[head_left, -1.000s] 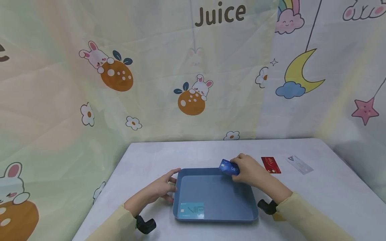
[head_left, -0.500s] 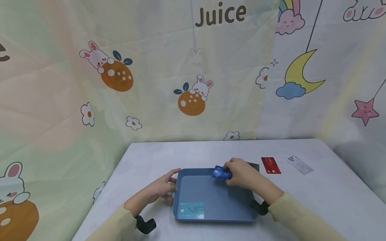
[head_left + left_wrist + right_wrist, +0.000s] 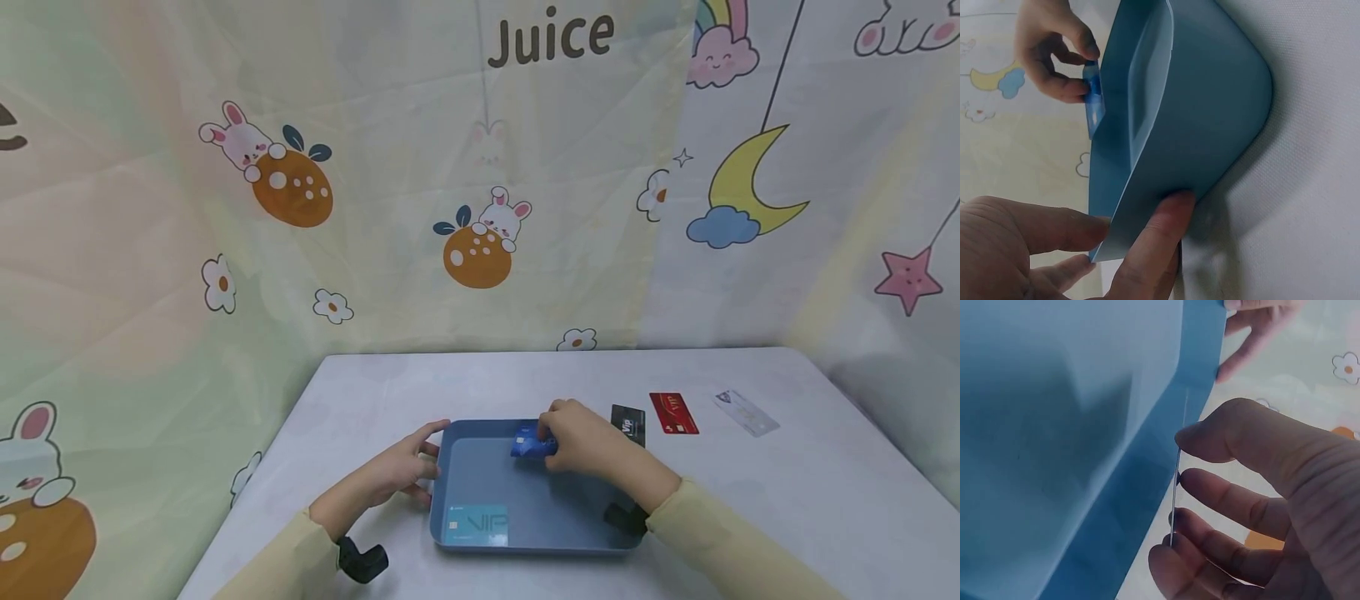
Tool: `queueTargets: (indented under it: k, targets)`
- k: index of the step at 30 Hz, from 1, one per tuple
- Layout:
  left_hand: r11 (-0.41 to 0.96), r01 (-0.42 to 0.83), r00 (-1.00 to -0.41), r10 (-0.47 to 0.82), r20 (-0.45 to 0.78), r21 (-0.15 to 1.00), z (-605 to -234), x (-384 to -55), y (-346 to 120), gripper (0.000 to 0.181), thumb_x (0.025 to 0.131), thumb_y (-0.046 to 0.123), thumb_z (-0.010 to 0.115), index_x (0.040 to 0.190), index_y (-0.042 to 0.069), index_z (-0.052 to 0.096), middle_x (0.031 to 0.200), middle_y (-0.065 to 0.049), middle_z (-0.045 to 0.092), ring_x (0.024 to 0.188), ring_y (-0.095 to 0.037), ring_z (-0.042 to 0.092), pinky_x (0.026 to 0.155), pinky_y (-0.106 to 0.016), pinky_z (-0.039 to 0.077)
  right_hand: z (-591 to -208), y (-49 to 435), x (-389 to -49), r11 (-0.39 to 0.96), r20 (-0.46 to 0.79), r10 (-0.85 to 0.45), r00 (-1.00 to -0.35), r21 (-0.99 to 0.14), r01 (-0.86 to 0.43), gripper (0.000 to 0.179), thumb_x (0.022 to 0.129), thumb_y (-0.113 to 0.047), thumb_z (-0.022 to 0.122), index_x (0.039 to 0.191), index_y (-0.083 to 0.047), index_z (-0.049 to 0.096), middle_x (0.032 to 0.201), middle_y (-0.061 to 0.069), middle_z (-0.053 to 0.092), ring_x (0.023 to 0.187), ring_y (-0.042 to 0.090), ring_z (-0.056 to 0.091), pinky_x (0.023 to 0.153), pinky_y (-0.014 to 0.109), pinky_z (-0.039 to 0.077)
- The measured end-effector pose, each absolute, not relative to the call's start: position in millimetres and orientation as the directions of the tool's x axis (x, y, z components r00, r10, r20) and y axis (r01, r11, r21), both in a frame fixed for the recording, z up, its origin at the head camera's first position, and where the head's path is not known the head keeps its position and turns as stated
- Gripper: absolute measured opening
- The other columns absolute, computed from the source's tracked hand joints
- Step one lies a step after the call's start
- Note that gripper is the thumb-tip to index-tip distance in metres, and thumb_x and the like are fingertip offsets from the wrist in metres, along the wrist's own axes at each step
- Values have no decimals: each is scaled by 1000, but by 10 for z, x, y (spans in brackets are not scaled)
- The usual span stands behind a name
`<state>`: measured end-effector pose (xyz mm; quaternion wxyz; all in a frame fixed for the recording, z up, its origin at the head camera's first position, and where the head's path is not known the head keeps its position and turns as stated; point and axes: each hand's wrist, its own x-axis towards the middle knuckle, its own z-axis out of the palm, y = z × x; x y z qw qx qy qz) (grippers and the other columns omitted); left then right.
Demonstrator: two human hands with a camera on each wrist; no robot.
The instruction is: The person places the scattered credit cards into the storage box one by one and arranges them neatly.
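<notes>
In the head view, my right hand (image 3: 588, 442) pinches a blue card (image 3: 532, 442) above the back part of a blue-grey tray (image 3: 525, 548). The right wrist view has the card (image 3: 1175, 500) edge-on between thumb and fingertips, near the tray wall (image 3: 1129, 506). My left hand (image 3: 397, 467) touches the tray's left side near its back corner, fingers fairly straight. In the left wrist view, one fingertip (image 3: 1175, 206) presses the outer wall. A light-blue VIP card (image 3: 477, 525) lies flat in the tray's front left corner.
Right of the tray, on the white table (image 3: 420, 383), lie a black card (image 3: 628, 422) partly behind my right arm, a red card (image 3: 674, 413) and a pale whitish card (image 3: 747, 412). A patterned cloth (image 3: 390, 167) hangs behind the table.
My right hand has moved left and slightly down with the blue card, farther over the tray. The black card has come into view behind it. My left hand and the tray stay put.
</notes>
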<state>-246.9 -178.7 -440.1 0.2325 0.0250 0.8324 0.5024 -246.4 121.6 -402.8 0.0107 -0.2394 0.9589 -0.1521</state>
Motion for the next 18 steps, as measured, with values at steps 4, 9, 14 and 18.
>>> queueTargets:
  k: [4, 9, 14, 18]
  targets:
    - [498, -190, -892, 273, -361, 846, -4400, -2470, -1781, 83, 87, -6, 61, 161, 20, 33, 140, -25, 50, 99, -29, 65, 63, -40, 63, -4072, 1163, -2461, 831, 45, -484, -874, -289, -475, 22, 74, -15, 89, 91, -11, 75, 97, 4, 67, 87, 18, 54, 74, 37, 59]
    - [496, -191, -892, 272, -360, 847, -4412, -2483, -1781, 84, 87, -6, 61, 161, 20, 33, 140, -25, 50, 99, -29, 65, 63, -39, 63, -4104, 1106, -2437, 825, 33, -507, -862, -272, -495, 23, 73, -15, 90, 89, -11, 74, 92, 2, 65, 84, 16, 53, 70, 35, 57]
    - [499, -195, -892, 268, -364, 845, -4412, -2481, -1783, 84, 87, -6, 62, 161, 20, 33, 141, -25, 50, 98, -28, 65, 63, -39, 63, -4158, 1051, -2427, 816, 32, -522, -852, -274, -510, 23, 74, -17, 90, 89, -13, 74, 90, 0, 64, 81, 14, 52, 68, 31, 55]
    - [502, -197, -891, 266, -367, 842, -4398, -2471, -1781, 84, 87, -6, 62, 161, 20, 33, 141, -25, 49, 98, -28, 65, 63, -39, 63, -4173, 1003, -2414, 819, 22, -516, -856, -281, -501, 24, 74, -18, 91, 89, -15, 72, 91, -1, 63, 79, 13, 51, 64, 28, 52]
